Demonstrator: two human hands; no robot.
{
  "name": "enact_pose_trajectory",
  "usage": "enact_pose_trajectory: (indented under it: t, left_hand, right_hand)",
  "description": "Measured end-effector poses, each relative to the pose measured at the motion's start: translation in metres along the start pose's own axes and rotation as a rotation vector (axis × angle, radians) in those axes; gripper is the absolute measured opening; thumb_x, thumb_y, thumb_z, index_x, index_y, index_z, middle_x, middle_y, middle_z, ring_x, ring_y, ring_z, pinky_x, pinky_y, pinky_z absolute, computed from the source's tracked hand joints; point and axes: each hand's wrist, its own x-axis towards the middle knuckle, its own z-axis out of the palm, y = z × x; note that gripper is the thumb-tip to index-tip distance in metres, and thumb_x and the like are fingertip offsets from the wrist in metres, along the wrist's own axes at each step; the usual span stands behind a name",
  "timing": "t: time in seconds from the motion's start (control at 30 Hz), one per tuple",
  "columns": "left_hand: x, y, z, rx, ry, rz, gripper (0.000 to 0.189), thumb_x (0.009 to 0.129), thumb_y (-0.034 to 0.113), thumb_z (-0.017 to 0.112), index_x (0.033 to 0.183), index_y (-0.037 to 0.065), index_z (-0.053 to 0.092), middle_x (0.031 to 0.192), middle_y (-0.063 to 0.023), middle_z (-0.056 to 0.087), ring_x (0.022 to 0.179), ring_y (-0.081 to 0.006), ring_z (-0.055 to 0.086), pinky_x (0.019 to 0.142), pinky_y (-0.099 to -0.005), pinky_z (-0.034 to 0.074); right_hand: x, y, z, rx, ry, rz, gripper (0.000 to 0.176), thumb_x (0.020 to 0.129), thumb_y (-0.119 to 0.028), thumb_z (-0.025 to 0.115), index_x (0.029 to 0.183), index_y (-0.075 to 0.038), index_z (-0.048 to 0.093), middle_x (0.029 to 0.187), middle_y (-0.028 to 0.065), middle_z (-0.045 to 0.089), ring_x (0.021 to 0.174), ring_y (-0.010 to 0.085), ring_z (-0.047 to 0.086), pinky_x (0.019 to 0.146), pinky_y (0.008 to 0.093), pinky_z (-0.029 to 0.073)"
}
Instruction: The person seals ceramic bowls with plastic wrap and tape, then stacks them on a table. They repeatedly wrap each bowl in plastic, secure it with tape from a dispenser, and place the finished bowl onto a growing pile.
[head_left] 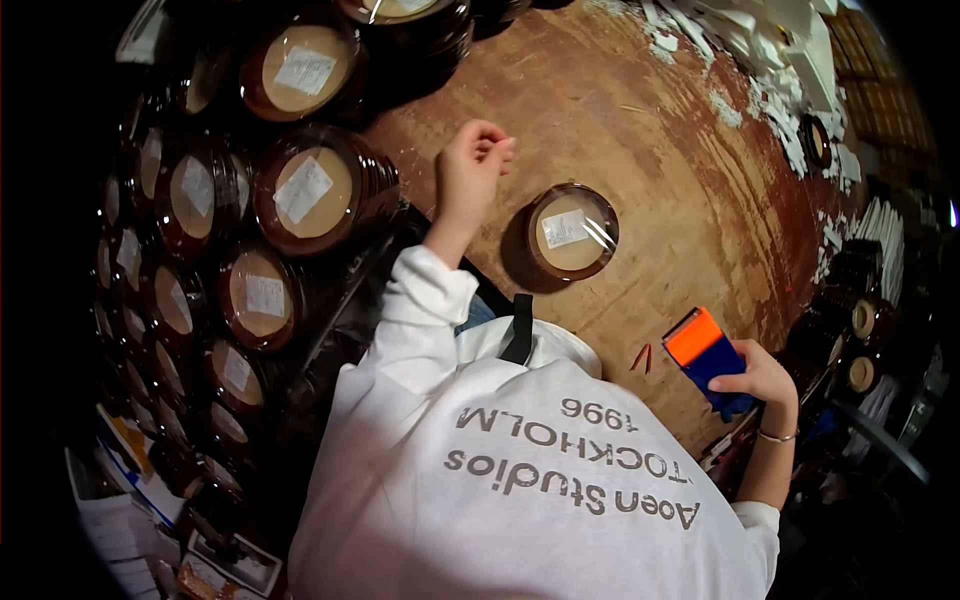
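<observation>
My left hand (474,168) is held over the table, its fingers curled together in a pinch; whatever may be between them is hidden. To its right stands a round, dark-brown-rimmed dish (582,256) with a tan centre, a shiny clear wrap and a white printed label (565,229). My right hand (762,378) grips an orange-and-blue box-shaped thing (703,350), fingers around its blue end, near the table's right side. A small red V-shaped item (642,358) lies on the table between this box and my body.
Stacks of similar wrapped, labelled brown dishes (305,190) crowd the left side and top left. White foam scraps (775,55) litter the far right of the brown table (560,110). More brown round pieces (862,375) stand at the right, papers (130,530) at the lower left.
</observation>
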Motion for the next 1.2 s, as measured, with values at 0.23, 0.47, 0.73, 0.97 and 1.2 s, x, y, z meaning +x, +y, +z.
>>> enact_pose_trajectory:
  t: [0.23, 0.47, 0.73, 0.97, 1.2]
  left_hand:
    - [0.011, -0.107, 0.004, 0.126, 0.044, -0.096, 0.009, 0.075, 0.002, 0.058, 0.076, 0.002, 0.049, 0.064, -0.0102, 0.055, 0.054, -0.0194, 0.056, 0.05, -0.0295, 0.044]
    - [-0.009, -0.145, 0.017, 0.569, -0.17, -0.049, 0.011, 0.078, 0.011, 0.056, 0.081, 0.004, 0.048, 0.072, -0.0164, 0.056, 0.068, -0.0352, 0.053, 0.057, -0.039, 0.042]
    - [-0.005, -0.149, 0.02, 0.632, -0.506, -0.015, 0.015, 0.081, 0.016, 0.052, 0.088, 0.005, 0.045, 0.076, -0.0175, 0.057, 0.07, -0.0361, 0.054, 0.058, -0.0408, 0.042]
    - [0.003, -0.132, 0.017, 0.817, -0.675, 0.072, 0.018, 0.081, 0.014, 0.05, 0.093, 0.006, 0.041, 0.078, -0.0184, 0.056, 0.073, -0.0368, 0.054, 0.059, -0.0432, 0.043]
    - [-0.01, -0.141, 0.017, 0.895, -0.422, 0.155, 0.019, 0.079, 0.013, 0.051, 0.092, 0.0, 0.045, 0.088, -0.0172, 0.051, 0.08, -0.0344, 0.053, 0.065, -0.0408, 0.044]
  right_hand:
    - [0.026, -0.055, -0.01, -0.12, 0.152, -0.036, 0.042, 0.064, -0.017, 0.07, 0.094, 0.008, 0.055, 0.077, 0.0034, 0.058, 0.068, 0.0089, 0.053, 0.064, 0.0221, 0.044]
    - [0.051, -0.068, -0.011, -0.152, 0.187, 0.08, 0.049, 0.065, -0.024, 0.07, 0.098, 0.01, 0.053, 0.08, 0.0068, 0.058, 0.068, 0.0109, 0.055, 0.064, 0.0228, 0.045]
    - [0.058, -0.044, -0.011, -0.122, 0.169, 0.067, 0.053, 0.065, -0.027, 0.068, 0.102, 0.007, 0.054, 0.082, 0.0056, 0.059, 0.071, 0.0099, 0.053, 0.069, 0.0226, 0.043]
    - [0.069, -0.021, -0.018, -0.009, 0.166, 0.083, 0.052, 0.066, -0.028, 0.069, 0.101, 0.007, 0.054, 0.079, 0.0062, 0.058, 0.069, 0.0101, 0.054, 0.063, 0.0227, 0.045]
    - [0.075, -0.011, -0.019, -0.012, 0.207, 0.013, 0.051, 0.067, -0.028, 0.069, 0.1, 0.007, 0.054, 0.078, 0.0073, 0.059, 0.062, 0.0119, 0.056, 0.059, 0.0236, 0.046]
